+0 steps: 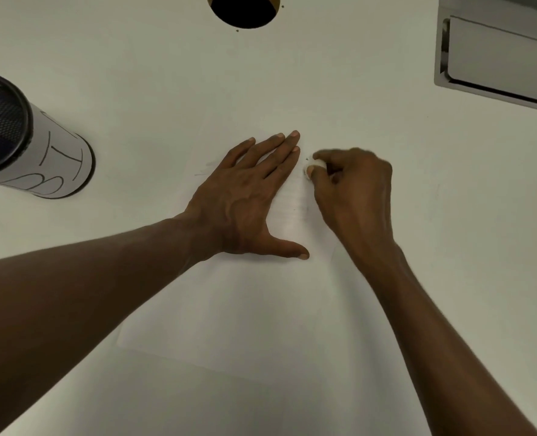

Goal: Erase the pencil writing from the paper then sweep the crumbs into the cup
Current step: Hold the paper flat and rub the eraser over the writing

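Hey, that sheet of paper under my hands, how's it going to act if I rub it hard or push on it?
The paper looks thin and floppy, so it would likely slide or wrinkle on the smooth white table. That is probably why the left hand presses flat on it while the right hand pinches the eraser.

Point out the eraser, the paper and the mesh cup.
eraser [311, 167], head view, white end showing between the fingers.
paper [261, 309], head view, bare lower middle.
mesh cup [56, 152], head view, white lettered side wall.
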